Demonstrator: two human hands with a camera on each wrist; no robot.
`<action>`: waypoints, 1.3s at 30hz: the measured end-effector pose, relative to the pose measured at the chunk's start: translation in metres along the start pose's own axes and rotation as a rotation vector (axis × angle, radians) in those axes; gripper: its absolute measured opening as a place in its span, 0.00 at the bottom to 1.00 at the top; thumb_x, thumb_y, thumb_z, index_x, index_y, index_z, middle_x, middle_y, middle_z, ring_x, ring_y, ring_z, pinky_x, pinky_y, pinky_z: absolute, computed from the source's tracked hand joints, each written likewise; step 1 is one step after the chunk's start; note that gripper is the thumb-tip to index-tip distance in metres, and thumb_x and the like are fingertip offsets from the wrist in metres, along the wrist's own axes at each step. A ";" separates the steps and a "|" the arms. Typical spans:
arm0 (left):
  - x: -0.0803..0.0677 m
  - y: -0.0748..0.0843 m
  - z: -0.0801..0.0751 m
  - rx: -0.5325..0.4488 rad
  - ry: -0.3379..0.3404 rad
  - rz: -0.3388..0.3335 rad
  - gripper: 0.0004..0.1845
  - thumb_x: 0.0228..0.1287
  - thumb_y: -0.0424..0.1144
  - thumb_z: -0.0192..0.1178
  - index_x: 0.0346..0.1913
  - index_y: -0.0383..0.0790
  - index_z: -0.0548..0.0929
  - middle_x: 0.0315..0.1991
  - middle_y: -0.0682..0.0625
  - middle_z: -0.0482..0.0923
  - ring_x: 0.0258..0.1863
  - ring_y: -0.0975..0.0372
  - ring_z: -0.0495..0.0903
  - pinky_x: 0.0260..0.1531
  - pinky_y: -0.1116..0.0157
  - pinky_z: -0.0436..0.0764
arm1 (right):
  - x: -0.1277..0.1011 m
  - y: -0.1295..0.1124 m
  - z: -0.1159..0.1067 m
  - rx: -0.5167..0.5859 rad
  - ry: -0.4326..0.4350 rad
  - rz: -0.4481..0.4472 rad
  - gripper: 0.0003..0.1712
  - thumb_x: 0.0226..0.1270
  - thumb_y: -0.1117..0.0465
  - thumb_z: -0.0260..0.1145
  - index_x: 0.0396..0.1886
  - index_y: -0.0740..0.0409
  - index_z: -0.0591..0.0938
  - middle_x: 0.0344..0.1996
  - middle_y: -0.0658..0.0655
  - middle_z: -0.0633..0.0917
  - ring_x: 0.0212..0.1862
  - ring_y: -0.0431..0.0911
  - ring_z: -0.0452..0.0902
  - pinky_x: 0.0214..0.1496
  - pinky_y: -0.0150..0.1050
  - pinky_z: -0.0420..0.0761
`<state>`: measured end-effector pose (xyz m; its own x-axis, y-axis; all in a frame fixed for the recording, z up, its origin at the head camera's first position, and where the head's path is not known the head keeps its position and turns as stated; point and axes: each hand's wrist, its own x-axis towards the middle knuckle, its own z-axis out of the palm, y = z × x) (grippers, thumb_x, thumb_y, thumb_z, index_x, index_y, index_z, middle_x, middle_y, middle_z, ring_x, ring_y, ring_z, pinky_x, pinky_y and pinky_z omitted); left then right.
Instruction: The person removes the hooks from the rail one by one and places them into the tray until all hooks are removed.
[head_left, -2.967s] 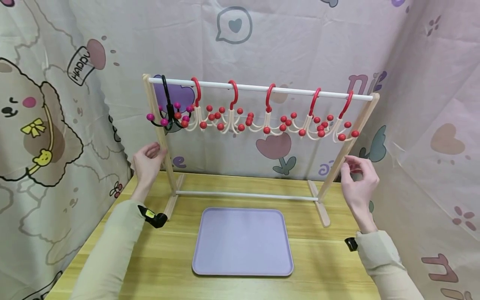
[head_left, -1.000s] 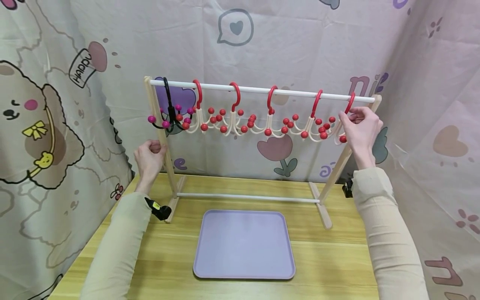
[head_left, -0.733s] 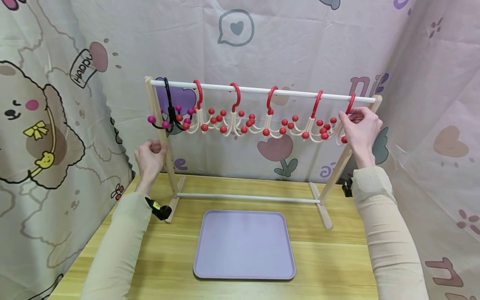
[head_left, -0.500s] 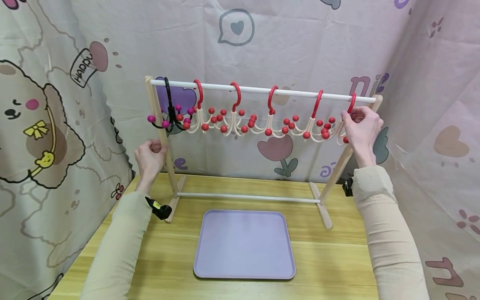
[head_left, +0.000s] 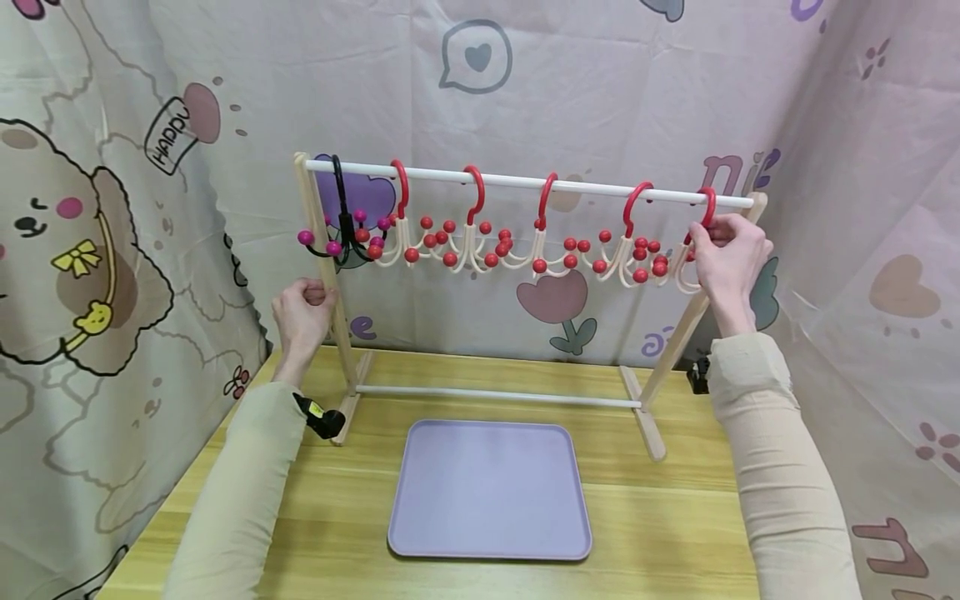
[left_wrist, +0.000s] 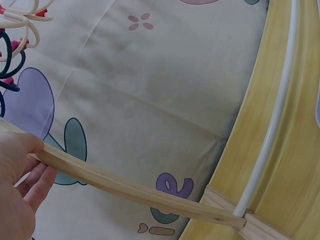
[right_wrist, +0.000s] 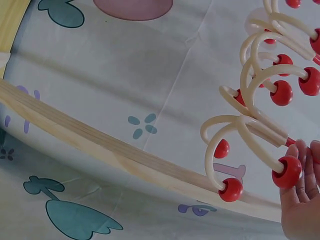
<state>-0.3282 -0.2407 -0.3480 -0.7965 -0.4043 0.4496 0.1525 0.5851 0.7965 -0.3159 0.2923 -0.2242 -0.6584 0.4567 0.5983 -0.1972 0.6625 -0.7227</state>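
The step in hand appears to be the unhooking of the rightmost red hanger (head_left: 693,246) from the white rail (head_left: 525,179) of the wooden rack (head_left: 322,242). The hanger is pinched by the right hand (head_left: 727,254) just below its red hook, at the far right end of the rail, beside the right upright; in the right wrist view its cream prongs with red balls (right_wrist: 260,125) are seen spread just beside the fingers (right_wrist: 302,165), the hook itself being out of that frame. The hook is judged to be seated over the rail, not yet lifted off.

The left upright of the rack is gripped by the left hand (head_left: 300,308), fingers curled round the wood, so the frame is steadied. Four more red hangers and one black hanger (head_left: 341,229) are hung along the rail to the left. A lilac tray (head_left: 487,492) is laid on the wooden table (head_left: 660,517), near the person and in front of the rack.

The next move is judged to call for the hook to be raised clear of the rail and drawn toward the near side, with care that the prongs are not tangled with those of the neighbouring hanger (head_left: 633,246), which hangs close by.
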 end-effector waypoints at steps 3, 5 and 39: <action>0.000 0.001 0.000 0.005 -0.001 0.000 0.14 0.68 0.37 0.61 0.51 0.30 0.84 0.46 0.35 0.88 0.30 0.74 0.73 0.37 0.79 0.70 | 0.001 0.000 -0.001 0.002 0.005 0.011 0.25 0.70 0.44 0.64 0.56 0.55 0.86 0.42 0.53 0.88 0.31 0.24 0.73 0.39 0.20 0.75; 0.000 0.002 0.000 0.009 -0.001 -0.001 0.15 0.68 0.37 0.61 0.51 0.30 0.84 0.46 0.35 0.88 0.31 0.72 0.75 0.38 0.79 0.70 | 0.001 -0.001 -0.003 0.005 0.011 0.019 0.25 0.69 0.43 0.64 0.57 0.53 0.85 0.45 0.55 0.88 0.31 0.24 0.74 0.40 0.20 0.77; 0.000 -0.001 0.001 0.012 -0.009 -0.010 0.15 0.69 0.37 0.60 0.52 0.29 0.83 0.47 0.35 0.87 0.45 0.47 0.85 0.47 0.65 0.75 | -0.003 -0.001 -0.019 0.197 0.150 0.003 0.15 0.68 0.55 0.66 0.49 0.59 0.87 0.24 0.29 0.78 0.25 0.25 0.76 0.35 0.16 0.75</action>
<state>-0.3291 -0.2406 -0.3485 -0.8032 -0.4042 0.4377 0.1373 0.5894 0.7961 -0.3001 0.3020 -0.2186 -0.5468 0.5513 0.6301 -0.3426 0.5394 -0.7692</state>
